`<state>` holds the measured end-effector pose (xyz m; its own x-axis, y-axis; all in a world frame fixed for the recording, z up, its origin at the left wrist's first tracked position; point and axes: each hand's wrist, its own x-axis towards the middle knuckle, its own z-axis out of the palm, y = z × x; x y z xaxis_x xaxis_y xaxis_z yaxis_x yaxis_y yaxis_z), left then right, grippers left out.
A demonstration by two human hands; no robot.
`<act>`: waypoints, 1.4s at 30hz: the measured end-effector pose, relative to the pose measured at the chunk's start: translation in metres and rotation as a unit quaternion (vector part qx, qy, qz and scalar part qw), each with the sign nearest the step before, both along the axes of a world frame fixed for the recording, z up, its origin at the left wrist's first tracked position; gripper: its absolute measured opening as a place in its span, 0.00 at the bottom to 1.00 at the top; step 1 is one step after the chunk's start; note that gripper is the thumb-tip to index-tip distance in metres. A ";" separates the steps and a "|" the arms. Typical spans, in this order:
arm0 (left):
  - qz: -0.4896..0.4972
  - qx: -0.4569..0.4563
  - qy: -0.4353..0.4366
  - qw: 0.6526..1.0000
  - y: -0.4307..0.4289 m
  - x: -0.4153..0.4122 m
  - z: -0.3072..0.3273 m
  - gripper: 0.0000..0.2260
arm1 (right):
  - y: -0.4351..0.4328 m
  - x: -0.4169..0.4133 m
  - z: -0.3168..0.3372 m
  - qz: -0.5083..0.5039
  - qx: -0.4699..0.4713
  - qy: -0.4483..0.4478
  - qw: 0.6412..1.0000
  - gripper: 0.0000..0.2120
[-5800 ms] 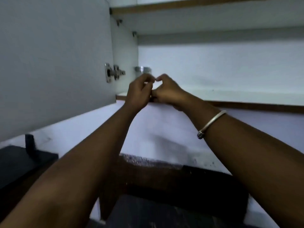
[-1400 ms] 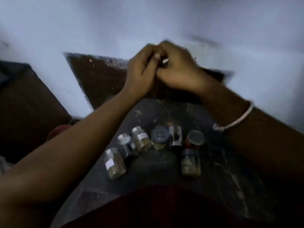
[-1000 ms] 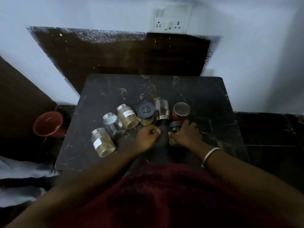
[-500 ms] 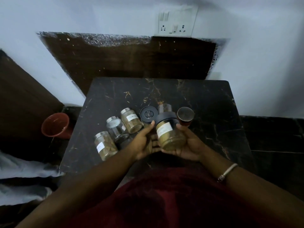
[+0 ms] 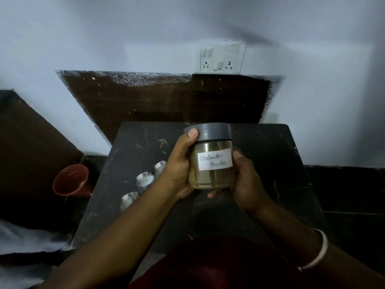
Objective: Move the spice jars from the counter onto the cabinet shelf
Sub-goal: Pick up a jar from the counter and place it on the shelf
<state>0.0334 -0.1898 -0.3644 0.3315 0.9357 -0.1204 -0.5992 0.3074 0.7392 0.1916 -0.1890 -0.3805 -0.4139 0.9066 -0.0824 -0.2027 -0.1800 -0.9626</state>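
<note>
Black marble desk (image 5: 260, 155) stands against a white wall; a socket plate (image 5: 221, 57) is mounted at the far side, a red cup (image 5: 69, 180) sits low at left. Both hands hold one upright coriander jar (image 5: 211, 161) above the desk: left hand (image 5: 179, 165) wrapped round its side, thumb on the grey lid (image 5: 214, 132); right hand (image 5: 245, 182) cupping the base. Three silver-lidded jars (image 5: 144, 179) stand at left, partly hidden by the left forearm.

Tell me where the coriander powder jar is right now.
In the head view it is centre frame, the coriander powder jar held upright between the left hand and right hand, above the dark counter.
</note>
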 end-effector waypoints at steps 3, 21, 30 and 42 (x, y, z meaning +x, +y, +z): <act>-0.019 -0.009 -0.018 1.000 0.004 0.000 0.015 0.51 | 0.000 -0.002 0.020 -0.001 0.041 0.022 0.999 0.20; 0.006 0.152 -0.014 0.988 0.068 -0.038 0.163 0.45 | 0.069 -0.003 0.201 0.015 0.329 -0.091 0.940 0.35; 0.074 0.358 0.109 0.924 0.163 -0.095 0.358 0.31 | 0.159 -0.065 0.379 -0.021 0.471 -0.100 0.876 0.33; 0.319 0.148 0.785 0.510 0.326 -0.205 0.356 0.15 | 0.398 -0.207 0.432 -0.086 0.424 -0.335 0.837 0.32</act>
